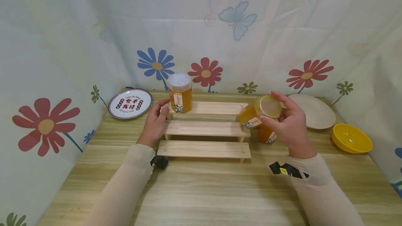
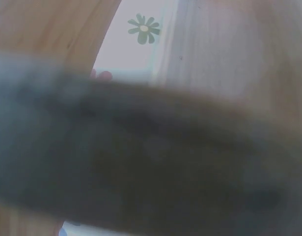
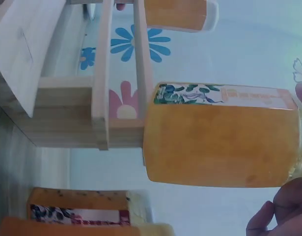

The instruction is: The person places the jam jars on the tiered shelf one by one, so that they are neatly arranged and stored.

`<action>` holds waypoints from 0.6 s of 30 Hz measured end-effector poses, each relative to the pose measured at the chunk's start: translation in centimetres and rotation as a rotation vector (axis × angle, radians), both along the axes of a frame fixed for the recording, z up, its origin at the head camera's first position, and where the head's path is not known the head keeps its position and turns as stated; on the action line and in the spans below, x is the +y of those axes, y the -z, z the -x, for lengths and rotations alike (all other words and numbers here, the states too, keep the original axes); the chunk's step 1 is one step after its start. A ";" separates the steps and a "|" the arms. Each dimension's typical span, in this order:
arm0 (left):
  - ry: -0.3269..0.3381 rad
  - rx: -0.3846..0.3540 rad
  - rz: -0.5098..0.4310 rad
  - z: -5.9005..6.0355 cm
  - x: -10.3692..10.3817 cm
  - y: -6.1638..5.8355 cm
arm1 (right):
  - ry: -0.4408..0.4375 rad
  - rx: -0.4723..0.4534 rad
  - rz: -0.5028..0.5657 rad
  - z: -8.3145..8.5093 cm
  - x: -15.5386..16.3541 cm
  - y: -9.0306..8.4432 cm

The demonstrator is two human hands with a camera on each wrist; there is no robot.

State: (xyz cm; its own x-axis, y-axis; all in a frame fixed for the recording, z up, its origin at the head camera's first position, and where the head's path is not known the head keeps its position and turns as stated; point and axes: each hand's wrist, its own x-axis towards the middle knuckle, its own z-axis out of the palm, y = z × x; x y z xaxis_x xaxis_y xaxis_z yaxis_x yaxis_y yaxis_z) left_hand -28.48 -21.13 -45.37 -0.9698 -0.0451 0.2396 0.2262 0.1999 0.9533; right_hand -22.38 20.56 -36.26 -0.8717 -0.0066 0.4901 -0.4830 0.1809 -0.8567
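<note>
A three-tier wooden display rack [image 1: 204, 147] stands on the table. On the left end of its top tier sits a jar of amber, honey-like contents [image 1: 182, 97] with a whitish lid. My left hand [image 1: 154, 123] grips the rack's left end beside that jar, thumb toward the front. My right hand [image 1: 293, 125] holds a second amber jar [image 3: 222, 135] around its lid end, tilted, at the right end of the upper tiers. Below it, more jars [image 3: 79, 214] stand on the table to the right of the rack. A dark blur covers most of the left wrist view.
A white plate with red lettering [image 1: 130, 104] lies at the back left. At the back right is a beige plate [image 1: 317, 112], with a yellow bowl [image 1: 351, 138] in front of it. A flower-printed curtain [image 1: 270, 48] encloses the table [image 1: 216, 191].
</note>
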 end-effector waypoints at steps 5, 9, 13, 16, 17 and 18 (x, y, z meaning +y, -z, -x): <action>-0.003 -0.027 -0.008 0.1 0.1 -0.1 | 0.001 0.022 -0.028 0.2 -0.5 0.2; -0.005 -0.023 -0.011 0.1 0.1 -0.3 | -0.031 -0.020 0.031 0.2 -0.7 0.0; 0.002 -0.003 -0.013 0.0 0.1 -0.4 | -0.045 -0.070 0.105 0.2 -1.0 0.1; 0.000 0.007 -0.007 -0.1 0.1 -0.4 | -0.024 -0.085 0.120 0.3 -1.2 0.3; 0.001 0.012 -0.008 -0.2 0.1 -0.4 | -0.015 -0.086 0.118 0.3 -1.3 0.3; 0.001 0.015 -0.008 -0.2 0.1 -0.4 | -0.004 -0.087 0.111 0.3 -1.3 0.3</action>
State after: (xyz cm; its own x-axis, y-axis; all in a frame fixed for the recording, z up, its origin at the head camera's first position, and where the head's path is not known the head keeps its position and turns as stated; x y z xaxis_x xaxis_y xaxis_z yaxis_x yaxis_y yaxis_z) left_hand -28.31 -21.01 -44.97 -0.9661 -0.0459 0.2542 0.2412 0.1920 0.9513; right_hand -22.69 19.23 -36.54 -0.9111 0.0401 0.4102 -0.4062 0.0808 -0.9102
